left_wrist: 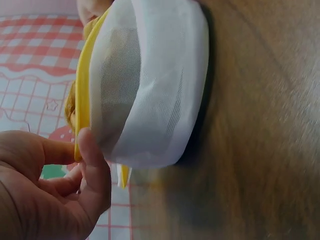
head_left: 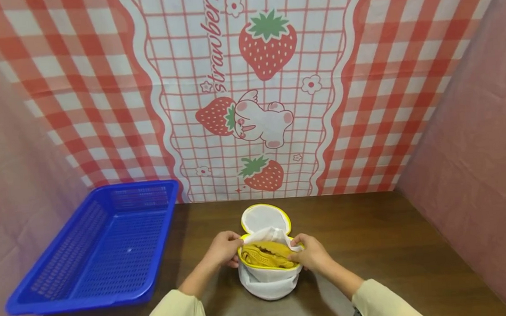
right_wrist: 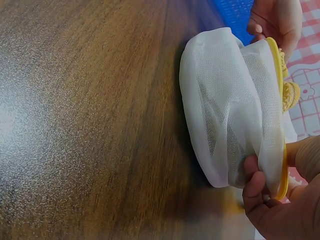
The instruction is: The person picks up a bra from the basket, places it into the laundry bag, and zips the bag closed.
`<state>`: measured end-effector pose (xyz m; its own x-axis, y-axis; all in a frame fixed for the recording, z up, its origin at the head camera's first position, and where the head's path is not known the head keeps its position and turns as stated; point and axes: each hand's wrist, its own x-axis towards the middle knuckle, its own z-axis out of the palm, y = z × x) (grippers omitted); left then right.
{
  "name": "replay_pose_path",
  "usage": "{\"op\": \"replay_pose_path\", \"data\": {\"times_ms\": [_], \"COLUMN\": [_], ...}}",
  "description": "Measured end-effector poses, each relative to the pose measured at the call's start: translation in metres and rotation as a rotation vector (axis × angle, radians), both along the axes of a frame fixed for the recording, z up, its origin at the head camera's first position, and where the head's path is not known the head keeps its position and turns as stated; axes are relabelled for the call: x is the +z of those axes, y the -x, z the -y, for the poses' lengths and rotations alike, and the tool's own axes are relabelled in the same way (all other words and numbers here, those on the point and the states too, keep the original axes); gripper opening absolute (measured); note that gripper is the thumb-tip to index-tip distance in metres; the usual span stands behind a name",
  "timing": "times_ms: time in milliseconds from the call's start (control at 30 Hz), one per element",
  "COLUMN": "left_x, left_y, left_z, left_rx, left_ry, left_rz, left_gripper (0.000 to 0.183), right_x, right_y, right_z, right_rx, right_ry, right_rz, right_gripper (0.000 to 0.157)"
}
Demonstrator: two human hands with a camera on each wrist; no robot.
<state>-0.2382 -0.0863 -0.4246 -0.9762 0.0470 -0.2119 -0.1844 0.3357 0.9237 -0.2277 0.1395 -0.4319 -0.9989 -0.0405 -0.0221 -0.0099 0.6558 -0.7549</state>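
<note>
While both hands work at the white mesh bag, a blue basket (head_left: 112, 261) sits apart from it on the tabletop (head_left: 369, 247), between nine and ten o'clock as the head view shows it. Next along comes the left hand (head_left: 226, 250), at about ten o'clock on the bag's mouth, pinching the yellow rim (left_wrist: 83, 105) between thumb and fingers. The mesh bag (head_left: 268, 288) stands upright in the middle, its round lid (head_left: 265, 219) flipped back to twelve o'clock and a bunched yellow cloth item (head_left: 262, 255) filling its mouth. At about three o'clock the right hand (head_left: 311, 254) pinches the rim too, thumb on the inner side and fingers outside against the mesh.

The step in hand seems to be spreading the mouth around the cloth. To do it well, I would draw the two pinches evenly toward nine and three, so that the soft wall neither folds inward nor tips. The loose white mesh at twelve and one o'clock deserves smoothing outward, and the cloth should sit below the rim, clear of the zip-like yellow edge.
</note>
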Motion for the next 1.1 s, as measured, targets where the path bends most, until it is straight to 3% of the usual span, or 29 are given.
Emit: {"op": "replay_pose_path", "data": {"times_ms": [267,567,667,800,867,1000,1100], "left_x": [-0.004,-0.011,-0.014,-0.012,-0.008,0.000,0.003], "left_y": [-0.007,-0.009,-0.007,-0.005,-0.005,-0.008,-0.011], "left_z": [-0.007,-0.019,-0.021,-0.019,-0.017,-0.014,-0.015], "left_rx": [-0.034,0.010,0.043,0.060,0.027,-0.147,-0.258], "left_ry": [0.101,0.471,0.480,0.408,0.367,0.373,0.405], "left_rz": [-0.147,-0.443,-0.460,-0.456,-0.438,-0.390,-0.375], "left_gripper": [0.024,0.020,0.024,0.047,0.047,0.037,0.047], "right_x": [0.000,0.002,0.003,0.001,-0.002,-0.005,-0.005], "right_y": [0.000,0.003,0.002,0.001,0.001,0.001,0.001], "right_z": [0.002,0.007,0.008,0.009,0.009,0.009,0.010], "right_rx": [0.000,-0.036,-0.032,-0.024,-0.027,-0.025,-0.021], "right_ry": [0.025,0.092,0.083,0.011,-0.039,-0.110,-0.118], "right_rz": [0.009,0.037,0.033,-0.001,-0.031,-0.095,-0.109], "right_gripper": [0.026,0.023,0.026,0.032,0.034,0.036,0.037]}}
